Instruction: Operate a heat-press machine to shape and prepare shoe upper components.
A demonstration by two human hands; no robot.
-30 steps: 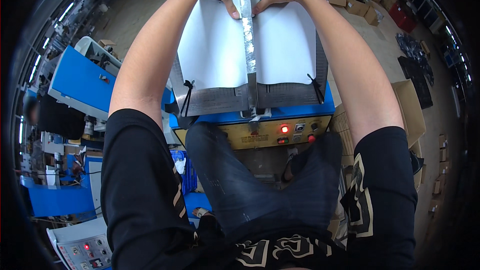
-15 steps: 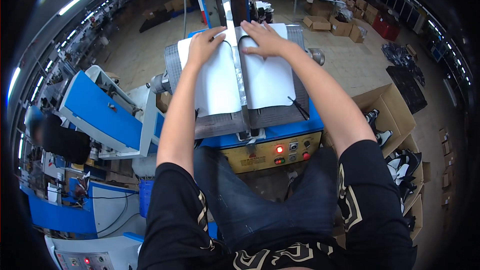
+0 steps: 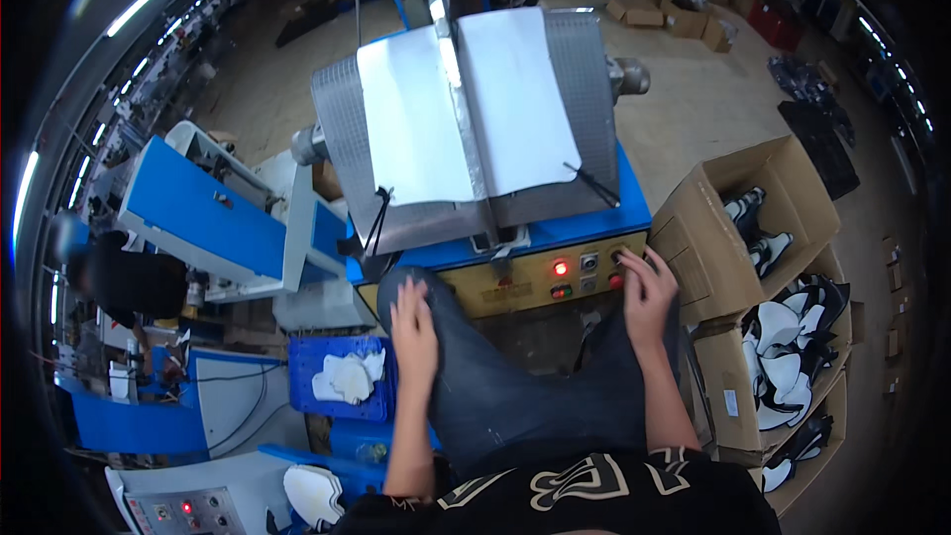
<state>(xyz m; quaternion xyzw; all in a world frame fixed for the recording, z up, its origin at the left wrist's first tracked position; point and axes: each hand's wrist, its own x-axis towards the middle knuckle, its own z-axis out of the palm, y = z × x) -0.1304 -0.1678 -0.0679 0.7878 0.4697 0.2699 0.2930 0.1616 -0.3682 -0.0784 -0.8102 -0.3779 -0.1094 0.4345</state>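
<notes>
The white sheeting (image 3: 416,129) now stays put unheld on the metal plate (image 3: 586,64), with the left hand (image 3: 412,329) withdrawn above the trousers (image 3: 475,376), fingers nearly together, and the right hand (image 3: 647,299) near the control panel (image 3: 505,294), fingers parted

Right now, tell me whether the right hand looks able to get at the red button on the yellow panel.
Probably yes: the right hand looks empty and is close beside the red button on the yellow panel, with nothing visible blocking the way.
</notes>
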